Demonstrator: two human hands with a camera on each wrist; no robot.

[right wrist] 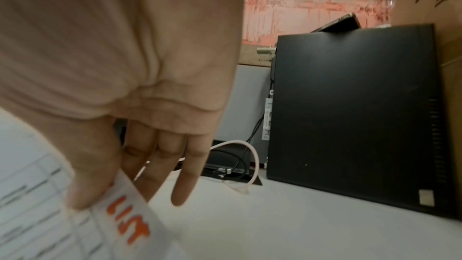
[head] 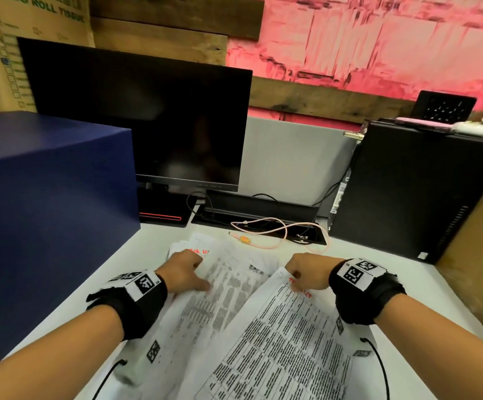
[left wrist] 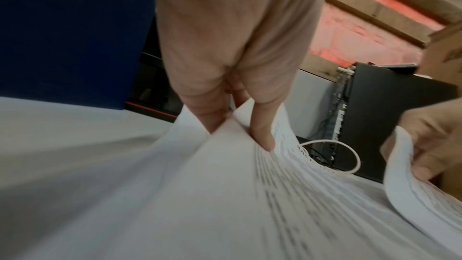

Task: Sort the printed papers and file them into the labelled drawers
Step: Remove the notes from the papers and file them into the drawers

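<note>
Two sheets: your right hand (head: pixel 306 271) pinches the top sheet (head: pixel 286 336) at its far corner, long axis running toward you; your left hand (head: pixel 184 272) seemingly pinches the stack (head: pixel 223 287) alongside

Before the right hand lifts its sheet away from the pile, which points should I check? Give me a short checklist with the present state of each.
1. Right hand pinches the top sheet at its far corner: ok.
2. It holds one sheet only: cannot tell.
3. Left hand holds the pile: ok; in the left wrist view its fingers grip between sheets.
4. Pink cable lies off the sheet: ok.
5. Sheet heading readable for sorting: not ok, blurred red letters.
6. Labelled drawers in view: not ok.
</note>
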